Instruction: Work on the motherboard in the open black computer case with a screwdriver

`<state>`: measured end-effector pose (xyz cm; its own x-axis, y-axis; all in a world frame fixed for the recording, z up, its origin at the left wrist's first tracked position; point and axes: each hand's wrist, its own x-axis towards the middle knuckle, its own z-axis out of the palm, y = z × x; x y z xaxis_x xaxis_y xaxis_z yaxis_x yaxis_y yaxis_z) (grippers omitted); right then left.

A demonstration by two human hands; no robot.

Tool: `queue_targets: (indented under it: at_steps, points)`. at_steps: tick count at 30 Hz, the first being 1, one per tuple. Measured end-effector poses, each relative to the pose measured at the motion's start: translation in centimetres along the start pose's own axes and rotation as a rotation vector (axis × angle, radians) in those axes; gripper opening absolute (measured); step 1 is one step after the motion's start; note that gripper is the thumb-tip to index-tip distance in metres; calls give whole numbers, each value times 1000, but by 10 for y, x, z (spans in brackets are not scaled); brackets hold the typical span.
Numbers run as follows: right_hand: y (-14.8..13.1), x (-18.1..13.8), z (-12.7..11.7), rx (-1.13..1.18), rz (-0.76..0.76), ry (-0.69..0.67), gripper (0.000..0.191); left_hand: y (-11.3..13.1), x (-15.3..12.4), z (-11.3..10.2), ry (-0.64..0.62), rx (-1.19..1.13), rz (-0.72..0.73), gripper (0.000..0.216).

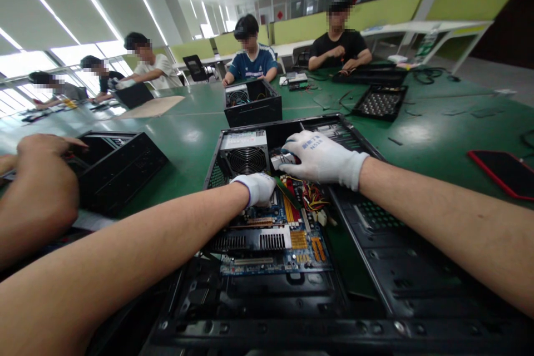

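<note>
Motherboard (pixel 294 253) lies in an open computer case (pixel 279 329), extending from beneath my gloved left hand (pixel 259 189), whose grip I cannot make out from afar; my gloved right hand (pixel 315 157), thumb and fingers parted, hold unclear, works beside the power supply (pixel 245 151).

We can read blue print on the back of the white glove (pixel 334 168) that covers the right hand (pixel 311 157): a row of Chinese characters and, below it, what looks like "N518", though at this slant we can't swear to the last figure. Pale lettering crosses a co-worker's blue shirt (pixel 250 65), too blurred for us to read.
</note>
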<state>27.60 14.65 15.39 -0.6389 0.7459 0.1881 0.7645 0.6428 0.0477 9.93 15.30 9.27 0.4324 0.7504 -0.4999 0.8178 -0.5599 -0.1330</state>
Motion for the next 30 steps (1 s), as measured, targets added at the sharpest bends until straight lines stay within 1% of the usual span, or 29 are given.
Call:
queue_targets:
  at_steps: [5,13,15,18,19,21,24,26,28,30]
  points:
    - [2,0,3,-16,-12,-2,49,2,-1,-8,-32,16,1,66]
    - [3,-1,2,37,-3,11,48,1,-4,-13,-47,-1,11,63]
    - [3,-1,1,51,-6,16,47,-2,-5,-15,-23,-20,12,68]
    - [4,-3,-3,82,11,32,47,-5,-13,-21,39,-60,24,80]
    - [5,-4,-6,96,25,43,48,-5,-18,-24,61,-75,31,79]
    - [10,-10,-15,119,62,84,52,-5,-29,-28,107,-109,50,67]
    - [21,-31,-30,121,140,163,58,-1,-52,-31,180,-178,90,56]
    - [32,-55,-35,114,228,199,64,3,-69,-30,218,-225,116,54]
    - [43,-87,-33,119,353,229,76,8,-88,-28,250,-265,134,47]
    - [53,-122,-23,158,488,232,84,12,-107,-23,318,-305,185,38]
